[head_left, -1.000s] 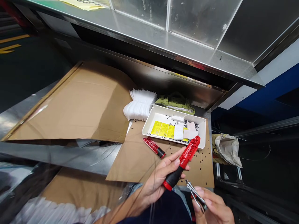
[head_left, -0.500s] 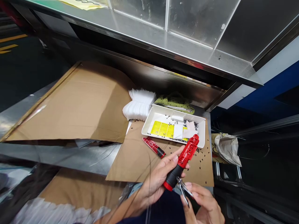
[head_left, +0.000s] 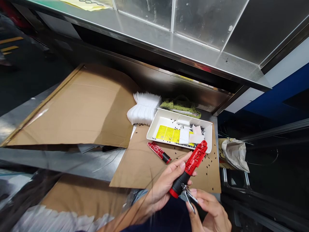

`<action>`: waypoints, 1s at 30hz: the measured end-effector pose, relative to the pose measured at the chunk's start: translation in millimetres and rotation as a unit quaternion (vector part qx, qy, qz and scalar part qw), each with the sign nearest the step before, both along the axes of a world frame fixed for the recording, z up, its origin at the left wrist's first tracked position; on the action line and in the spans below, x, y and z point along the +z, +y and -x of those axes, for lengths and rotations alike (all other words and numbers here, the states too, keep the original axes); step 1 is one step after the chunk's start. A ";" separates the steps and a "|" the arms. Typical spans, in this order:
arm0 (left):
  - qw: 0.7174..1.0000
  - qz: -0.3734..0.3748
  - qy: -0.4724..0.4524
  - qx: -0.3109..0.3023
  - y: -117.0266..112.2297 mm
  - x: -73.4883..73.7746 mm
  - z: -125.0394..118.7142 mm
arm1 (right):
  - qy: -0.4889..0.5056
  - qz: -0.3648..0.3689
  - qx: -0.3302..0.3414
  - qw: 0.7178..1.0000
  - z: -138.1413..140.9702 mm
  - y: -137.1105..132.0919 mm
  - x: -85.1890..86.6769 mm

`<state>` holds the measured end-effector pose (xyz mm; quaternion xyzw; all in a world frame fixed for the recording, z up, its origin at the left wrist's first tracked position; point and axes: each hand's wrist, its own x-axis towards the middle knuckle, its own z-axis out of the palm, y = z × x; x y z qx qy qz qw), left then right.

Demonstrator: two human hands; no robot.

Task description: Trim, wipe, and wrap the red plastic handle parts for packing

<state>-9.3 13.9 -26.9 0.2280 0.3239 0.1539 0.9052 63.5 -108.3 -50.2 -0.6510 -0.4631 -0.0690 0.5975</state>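
My left hand [head_left: 166,180] is closed around a red and black plastic tool housing [head_left: 194,161], tilted with its red openwork end up to the right. Pinched between the thumb and fingers of my right hand [head_left: 210,206] are small silver nippers [head_left: 190,197]. Their jaws touch the black lower part of the housing, close to its red end cap; exactly what they grip is too small to tell. A second red and black piece [head_left: 159,152] lies on the cardboard sheet [head_left: 135,167], left of the held housing.
Behind my hands, a white tray [head_left: 149,133] holds yellow labels, white pieces and small black bits. More black bits dot the cardboard. White foam sheets [head_left: 143,109] are stacked beside a green cloth bag [head_left: 181,106]. A large cardboard box [head_left: 79,109] stands left; a paper bag [head_left: 234,153] is at right.
The housing has shifted very slightly up and to the right in my left hand. The nippers stay at its lower end, their handles nearly as before.
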 end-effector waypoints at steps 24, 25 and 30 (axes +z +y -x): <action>0.999 -0.043 -0.001 -0.021 -4.2 0.3 0.4 | 0.024 0.022 -0.005 0.999 1.6 -9.4 1.1; 0.999 -0.044 -0.003 -0.022 -4.3 -0.2 0.6 | 0.024 0.022 -0.006 0.999 1.6 -9.5 1.1; 0.999 -0.040 -0.004 -0.022 -4.0 -2.9 1.4 | 0.027 0.021 -0.002 0.999 2.3 -9.0 1.9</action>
